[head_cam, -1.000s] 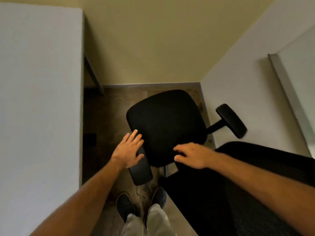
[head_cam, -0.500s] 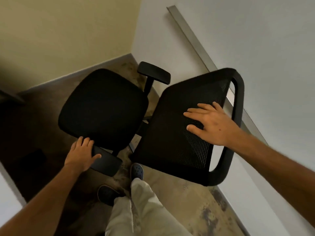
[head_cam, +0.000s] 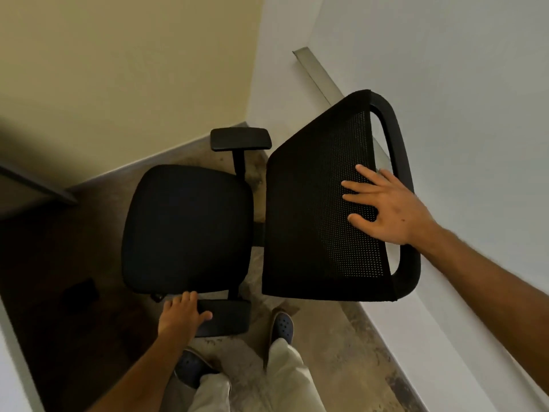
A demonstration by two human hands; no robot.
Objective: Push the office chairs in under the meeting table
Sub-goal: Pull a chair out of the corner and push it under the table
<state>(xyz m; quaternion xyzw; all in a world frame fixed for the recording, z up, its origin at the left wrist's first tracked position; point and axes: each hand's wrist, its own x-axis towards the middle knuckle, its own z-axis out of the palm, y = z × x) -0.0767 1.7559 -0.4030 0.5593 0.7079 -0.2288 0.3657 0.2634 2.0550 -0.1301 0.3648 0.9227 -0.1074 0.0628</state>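
A black office chair (head_cam: 187, 227) stands on the floor in front of me, its seat to the left and its mesh backrest (head_cam: 320, 221) to the right. My right hand (head_cam: 386, 203) lies flat on the backrest near its top frame, fingers spread. My left hand (head_cam: 181, 315) rests on the near armrest (head_cam: 225, 318), fingers curled over its end. The far armrest (head_cam: 240, 139) sticks up by the wall corner. The white meeting table (head_cam: 12, 361) shows only as an edge at the lower left, with dark space under it.
A yellow wall stands ahead and a white wall with a metal strip (head_cam: 315, 72) runs close along the right of the chair. A dark table leg (head_cam: 35, 185) is at the far left. My shoes (head_cam: 282, 324) are just behind the chair.
The chair has turned so its backrest faces me more squarely. My right hand stays flat on the backrest. My left hand has slid along the near armrest. My view has swung right.
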